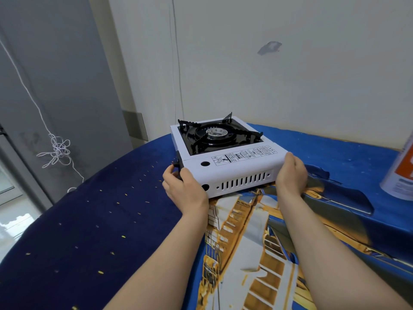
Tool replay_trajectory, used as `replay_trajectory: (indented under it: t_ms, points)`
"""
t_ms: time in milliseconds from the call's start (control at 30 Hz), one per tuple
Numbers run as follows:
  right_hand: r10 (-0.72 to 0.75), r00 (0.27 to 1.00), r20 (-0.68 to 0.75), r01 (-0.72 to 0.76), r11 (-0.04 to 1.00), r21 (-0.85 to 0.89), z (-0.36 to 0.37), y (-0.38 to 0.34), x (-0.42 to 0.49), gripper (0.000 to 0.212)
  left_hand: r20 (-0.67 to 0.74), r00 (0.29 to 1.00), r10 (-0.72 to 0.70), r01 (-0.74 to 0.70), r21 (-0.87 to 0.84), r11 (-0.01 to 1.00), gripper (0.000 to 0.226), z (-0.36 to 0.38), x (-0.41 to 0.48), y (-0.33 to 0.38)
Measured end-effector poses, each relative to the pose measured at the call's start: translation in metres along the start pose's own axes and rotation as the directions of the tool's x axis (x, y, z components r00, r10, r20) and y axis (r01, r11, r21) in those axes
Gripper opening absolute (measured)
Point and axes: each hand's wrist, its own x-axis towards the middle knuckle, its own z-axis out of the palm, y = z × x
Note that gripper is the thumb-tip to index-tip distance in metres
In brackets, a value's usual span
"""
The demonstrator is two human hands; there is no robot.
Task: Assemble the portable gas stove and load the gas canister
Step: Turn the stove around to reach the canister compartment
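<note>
A white portable gas stove [232,168] sits on the blue patterned cloth, its vented side facing me. On top, its black pan support [218,136] stands upright around the round burner. My left hand [182,186] grips the stove's near left corner, fingers by the black control panel. My right hand [291,173] holds the near right corner, thumb on the top edge. A white and orange gas canister [401,168] stands upright at the far right, partly cut off by the frame edge.
The table's blue cloth [100,220] carries a yellow and white print [250,242] in front of me. A white wall [290,74] runs close behind the stove. A grey door [55,86] and a tangled white cord [58,151] are at the left.
</note>
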Motion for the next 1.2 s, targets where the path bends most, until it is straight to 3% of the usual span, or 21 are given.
replay_trajectory:
  t_ms: [700, 900, 1100, 1200]
  points:
    - [-0.127, 0.988, -0.09, 0.122, 0.991, -0.063, 0.002, 0.0, -0.012, 0.02, 0.236, 0.97, -0.053, 0.066, -0.049, 0.997, 0.053, -0.015, 0.033, 0.001]
    - [-0.183, 0.981, -0.061, 0.172, 0.974, -0.147, 0.001, 0.003, -0.004, 0.033, 0.288, 0.956, -0.052, 0.069, -0.05, 0.996, 0.032, -0.012, 0.034, 0.0]
    - [-0.168, 0.984, -0.064, 0.158, 0.977, -0.142, 0.003, 0.001, -0.008, 0.033, 0.276, 0.961, -0.03, 0.042, -0.037, 0.998, 0.031, -0.011, 0.037, -0.003]
    - [-0.354, 0.93, -0.098, 0.317, 0.909, -0.271, 0.005, -0.008, -0.019, 0.043, 0.294, 0.955, -0.046, 0.075, -0.088, 0.993, 0.031, -0.011, 0.04, -0.004]
